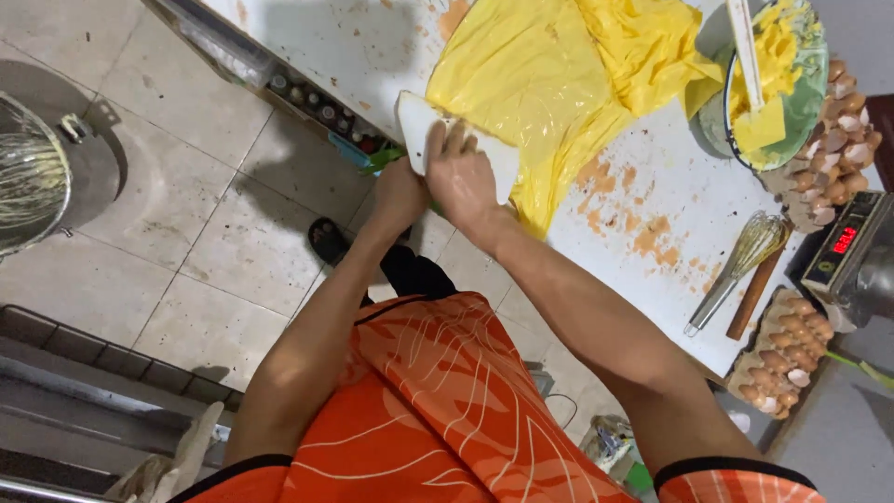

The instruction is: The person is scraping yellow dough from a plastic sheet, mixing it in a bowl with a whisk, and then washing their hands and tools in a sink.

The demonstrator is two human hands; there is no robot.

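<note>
Right hand [463, 177] pressed flat, fingers spread, on a white plastic scraper [421, 126] at the near-left edge of the white table [652, 270]. Left hand [400, 191] just beside it at the table's rim, curled at the scraper's near end; how tight the grip is cannot be told, since the right hand covers part of it. Scraper's far edge touching a broad sheet of yellow dough [549, 84], spread toward the far side and folded over itself on the right.

Right of the dough, a green bowl [801, 112] holding more yellow batter, with a white spatula [745, 47] leaning in it. Beyond that, a tray of broken eggshells [833, 158]. Nearer on the right, a wire whisk [740, 265] and a wooden rolling pin [756, 289] lying side by side, a carton of brown eggs [782, 354], and a digital scale [843, 247] with a red display. Orange smears on the table [624, 214] between dough and whisk.

On the tiled floor far left, a metal mixer bowl [33, 177] with its whisk. Small bottles [321, 107] on a shelf under the table edge.
</note>
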